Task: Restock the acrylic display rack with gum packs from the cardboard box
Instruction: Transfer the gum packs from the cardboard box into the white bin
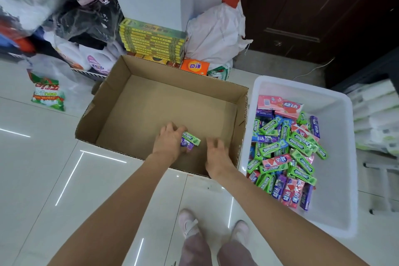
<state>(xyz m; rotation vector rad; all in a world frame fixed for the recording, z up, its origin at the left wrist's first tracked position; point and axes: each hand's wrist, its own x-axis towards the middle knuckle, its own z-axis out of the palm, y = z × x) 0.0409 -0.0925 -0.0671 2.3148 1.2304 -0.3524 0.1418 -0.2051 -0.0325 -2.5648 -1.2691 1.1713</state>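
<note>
Head view: cardboard box [138, 112] seen open on tiled floor, inside nearly bare. Left hand [170, 139] lowered into box; green gum pack [192, 138] and purple gum pack [187, 146] held in its grip, fingers curled round them. Right hand [217, 153] held just beside, over box floor, grip loose, fingers relaxed, nothing held. White plastic tub [336, 179] stood touching box's right wall, heaped with green, pink and purple gum packs [287, 153].
</note>
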